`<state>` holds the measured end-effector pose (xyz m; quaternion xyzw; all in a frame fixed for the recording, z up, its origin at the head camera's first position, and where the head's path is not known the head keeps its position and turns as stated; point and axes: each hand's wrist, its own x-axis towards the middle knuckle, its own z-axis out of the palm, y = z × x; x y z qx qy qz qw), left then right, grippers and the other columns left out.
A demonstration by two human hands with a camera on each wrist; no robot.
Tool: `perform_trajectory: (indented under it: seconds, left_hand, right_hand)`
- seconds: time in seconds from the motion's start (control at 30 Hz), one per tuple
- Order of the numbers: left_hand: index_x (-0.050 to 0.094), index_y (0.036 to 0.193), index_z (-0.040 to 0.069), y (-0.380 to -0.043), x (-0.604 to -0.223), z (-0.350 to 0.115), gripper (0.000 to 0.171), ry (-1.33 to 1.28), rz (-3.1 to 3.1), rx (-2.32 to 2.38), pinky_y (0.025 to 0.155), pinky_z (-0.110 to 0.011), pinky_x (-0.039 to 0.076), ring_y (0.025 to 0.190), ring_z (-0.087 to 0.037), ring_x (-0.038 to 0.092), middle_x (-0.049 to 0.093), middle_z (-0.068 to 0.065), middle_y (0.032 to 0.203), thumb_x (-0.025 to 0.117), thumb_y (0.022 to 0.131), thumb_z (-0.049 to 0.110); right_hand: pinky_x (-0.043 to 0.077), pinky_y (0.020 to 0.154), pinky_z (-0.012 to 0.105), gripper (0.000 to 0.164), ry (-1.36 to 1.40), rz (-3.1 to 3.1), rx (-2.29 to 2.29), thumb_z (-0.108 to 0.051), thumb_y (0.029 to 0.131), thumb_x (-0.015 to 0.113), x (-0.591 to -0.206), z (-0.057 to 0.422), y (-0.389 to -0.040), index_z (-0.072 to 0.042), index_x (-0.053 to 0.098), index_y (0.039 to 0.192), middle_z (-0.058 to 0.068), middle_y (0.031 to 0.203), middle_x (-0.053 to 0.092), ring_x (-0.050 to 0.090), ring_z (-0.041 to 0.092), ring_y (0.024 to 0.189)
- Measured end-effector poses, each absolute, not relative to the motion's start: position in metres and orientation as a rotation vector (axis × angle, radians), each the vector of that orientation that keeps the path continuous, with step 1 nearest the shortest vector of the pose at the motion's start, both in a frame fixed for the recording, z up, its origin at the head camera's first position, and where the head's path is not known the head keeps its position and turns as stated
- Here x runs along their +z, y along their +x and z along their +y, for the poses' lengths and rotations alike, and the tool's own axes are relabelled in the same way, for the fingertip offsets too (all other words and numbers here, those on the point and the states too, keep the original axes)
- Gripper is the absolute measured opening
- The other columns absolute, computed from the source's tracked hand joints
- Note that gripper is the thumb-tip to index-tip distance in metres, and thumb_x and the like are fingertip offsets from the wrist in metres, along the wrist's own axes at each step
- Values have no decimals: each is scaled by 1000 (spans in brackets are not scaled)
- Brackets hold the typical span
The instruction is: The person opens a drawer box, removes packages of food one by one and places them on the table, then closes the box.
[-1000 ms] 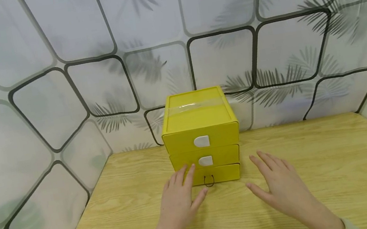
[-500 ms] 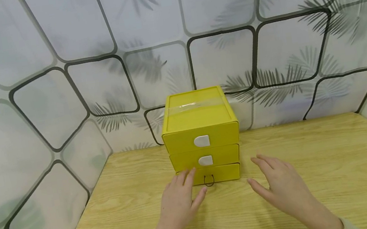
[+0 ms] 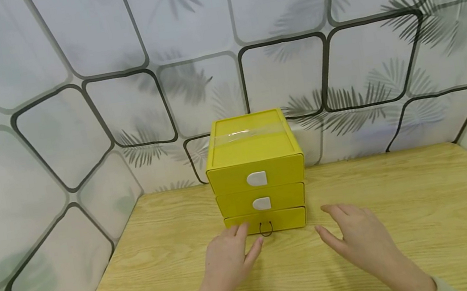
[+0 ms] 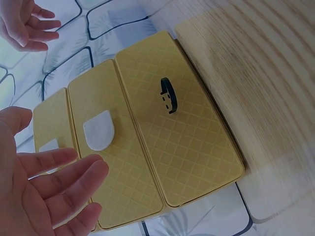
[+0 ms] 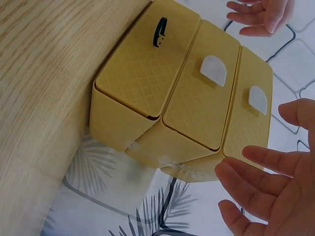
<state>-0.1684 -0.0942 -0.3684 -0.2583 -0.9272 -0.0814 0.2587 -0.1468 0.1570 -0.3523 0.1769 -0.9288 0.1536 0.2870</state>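
A yellow box of three stacked drawers (image 3: 257,174) stands on the wooden table, all its drawers closed. White rounded tabs (image 4: 100,131) mark the top and middle drawers, while the bottom one carries a thin dark loop handle (image 5: 159,32). My left hand (image 3: 227,257) hovers in front of the box's lower left, fingers spread and loosely bent, overlapping the bottom drawer in the head view. To the right of the box, my right hand (image 3: 360,237) is held in the air with its thumb and fingers apart. Neither hand holds anything.
The light wooden table (image 3: 428,207) extends to both sides of the box. Behind it hangs a white patterned sheet (image 3: 286,77) with dark outlines and leaf prints, which also closes off the left and right sides. Clear tape (image 3: 250,134) crosses the box's top.
The fingers of both hands have lowered and bent slightly more, uncovering more of the lower drawers. The wrists stay nearly in place and the drawer box has not moved.
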Motion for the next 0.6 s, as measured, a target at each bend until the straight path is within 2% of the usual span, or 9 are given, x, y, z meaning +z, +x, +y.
perform_trajectory:
  seconds: [0.3, 0.6]
  left_hand:
    - [62, 96, 5, -169, -367, -94, 39, -693, -2495, -232, 51, -27, 48, 68, -19, 60, 64, -7, 85, 48, 89, 41]
    - [64, 88, 4, -173, -365, -96, 30, -702, -2343, -310, 55, -29, 50, 70, -19, 59, 63, -7, 81, 60, 82, 33]
  right_hand:
    - [48, 66, 46, 32, 476, -2469, 404, -26, 75, 68, -351, 157, -145, -3, 64, 95, 10, 89, 64, 61, 28, 80]
    - [48, 65, 46, 31, 479, -2482, 408, -27, 75, 68, -352, 157, -144, -3, 64, 95, 9, 89, 64, 61, 28, 79]
